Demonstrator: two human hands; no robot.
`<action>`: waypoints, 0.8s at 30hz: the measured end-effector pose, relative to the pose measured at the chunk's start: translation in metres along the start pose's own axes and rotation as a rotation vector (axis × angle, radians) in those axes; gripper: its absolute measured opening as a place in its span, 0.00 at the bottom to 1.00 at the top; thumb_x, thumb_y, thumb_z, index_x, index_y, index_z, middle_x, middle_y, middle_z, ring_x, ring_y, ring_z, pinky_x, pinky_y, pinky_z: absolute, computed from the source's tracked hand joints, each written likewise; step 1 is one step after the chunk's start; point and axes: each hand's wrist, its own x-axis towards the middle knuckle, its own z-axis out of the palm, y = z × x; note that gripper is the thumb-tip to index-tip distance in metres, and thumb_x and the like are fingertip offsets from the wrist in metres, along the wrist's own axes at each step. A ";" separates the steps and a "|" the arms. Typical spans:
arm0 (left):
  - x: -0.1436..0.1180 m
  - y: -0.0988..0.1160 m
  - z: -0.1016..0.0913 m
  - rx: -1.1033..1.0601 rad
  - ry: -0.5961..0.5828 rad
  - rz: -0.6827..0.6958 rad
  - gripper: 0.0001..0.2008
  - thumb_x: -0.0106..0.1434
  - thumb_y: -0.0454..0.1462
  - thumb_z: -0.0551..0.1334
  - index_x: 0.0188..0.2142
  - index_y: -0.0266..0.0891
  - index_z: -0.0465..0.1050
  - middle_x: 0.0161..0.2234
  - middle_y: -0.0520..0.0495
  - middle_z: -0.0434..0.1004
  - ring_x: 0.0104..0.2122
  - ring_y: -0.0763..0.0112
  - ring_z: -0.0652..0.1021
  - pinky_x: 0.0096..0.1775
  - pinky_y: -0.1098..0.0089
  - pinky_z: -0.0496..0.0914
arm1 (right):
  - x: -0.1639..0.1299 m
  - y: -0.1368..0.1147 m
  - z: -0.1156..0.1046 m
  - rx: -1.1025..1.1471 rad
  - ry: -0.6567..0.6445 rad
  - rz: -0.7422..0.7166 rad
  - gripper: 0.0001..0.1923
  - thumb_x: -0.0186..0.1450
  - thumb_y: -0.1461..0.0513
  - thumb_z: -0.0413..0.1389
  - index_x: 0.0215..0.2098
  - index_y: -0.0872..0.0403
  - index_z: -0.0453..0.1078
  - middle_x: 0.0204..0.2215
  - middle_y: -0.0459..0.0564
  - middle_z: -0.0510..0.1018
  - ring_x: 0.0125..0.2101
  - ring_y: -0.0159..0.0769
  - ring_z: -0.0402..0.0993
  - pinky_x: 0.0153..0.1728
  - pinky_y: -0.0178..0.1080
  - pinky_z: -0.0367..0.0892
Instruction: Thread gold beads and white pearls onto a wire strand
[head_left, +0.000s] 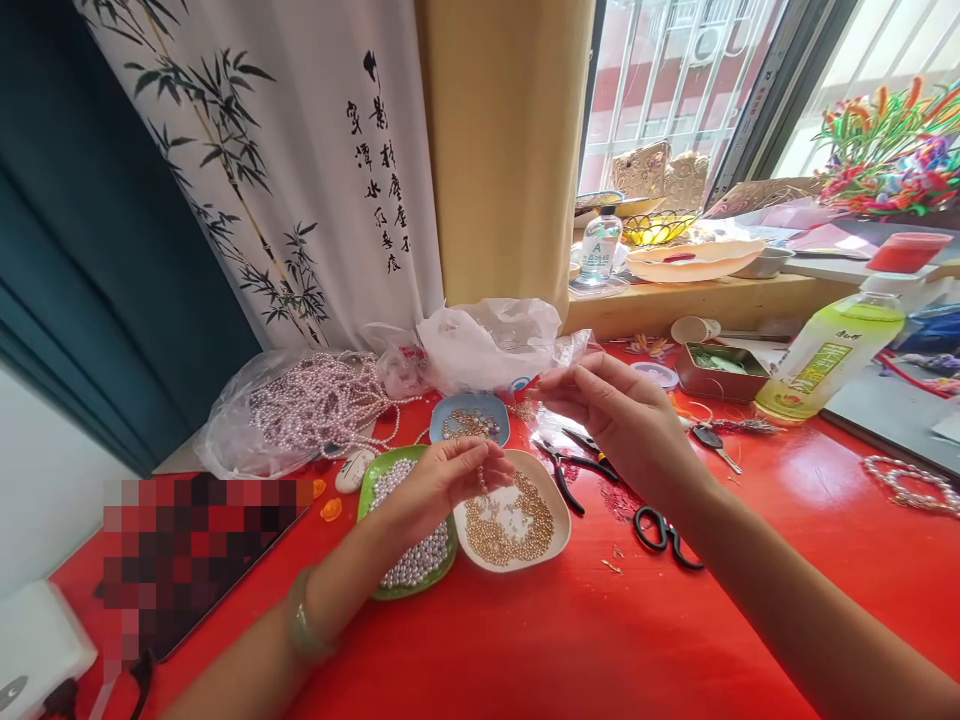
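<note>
Thread, too thin to see clearly, seems to run slantwise from the left hand (pixel 450 478) up to the right hand (pixel 611 408); both pinch fingertips closed on it. The left hovers over a white dish of gold beads (pixel 511 524), beside a green dish of pearls (pixel 409 560). Pliers (pixel 564 470) and scissors (pixel 664 535) lie under the right wrist on the red table (pixel 675 640).

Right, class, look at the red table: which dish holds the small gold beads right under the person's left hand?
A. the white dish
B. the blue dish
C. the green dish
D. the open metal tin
A: the left hand hovers over the white dish, which is filled with small gold beads; the green dish beside it holds silver-white pearls instead.
</note>
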 end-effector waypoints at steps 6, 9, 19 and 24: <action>-0.007 0.004 0.007 -0.173 -0.044 -0.088 0.09 0.54 0.36 0.60 0.36 0.36 0.70 0.29 0.47 0.73 0.28 0.76 0.73 0.38 0.71 0.65 | 0.012 0.007 -0.014 0.047 0.129 0.004 0.04 0.56 0.61 0.54 0.27 0.54 0.66 0.29 0.46 0.74 0.34 0.31 0.72 0.43 0.39 0.65; -0.010 0.004 0.012 -0.182 -0.073 -0.095 0.10 0.53 0.35 0.60 0.37 0.36 0.70 0.28 0.48 0.73 0.28 0.76 0.73 0.37 0.70 0.65 | 0.014 0.008 -0.017 0.060 0.150 0.011 0.04 0.56 0.61 0.55 0.26 0.54 0.66 0.28 0.46 0.74 0.34 0.32 0.72 0.44 0.40 0.64; -0.015 0.005 0.018 -0.103 -0.057 -0.130 0.13 0.52 0.37 0.61 0.39 0.37 0.70 0.28 0.48 0.72 0.28 0.76 0.73 0.34 0.72 0.66 | 0.015 0.008 -0.020 0.011 0.179 0.012 0.04 0.56 0.61 0.54 0.26 0.55 0.67 0.28 0.46 0.74 0.32 0.30 0.72 0.41 0.37 0.66; -0.011 0.002 0.015 -0.008 0.000 -0.119 0.15 0.49 0.36 0.63 0.38 0.36 0.72 0.32 0.44 0.74 0.25 0.78 0.72 0.26 0.78 0.64 | 0.015 0.009 -0.021 0.012 0.187 0.032 0.05 0.56 0.61 0.54 0.27 0.55 0.67 0.28 0.47 0.73 0.31 0.29 0.72 0.40 0.36 0.66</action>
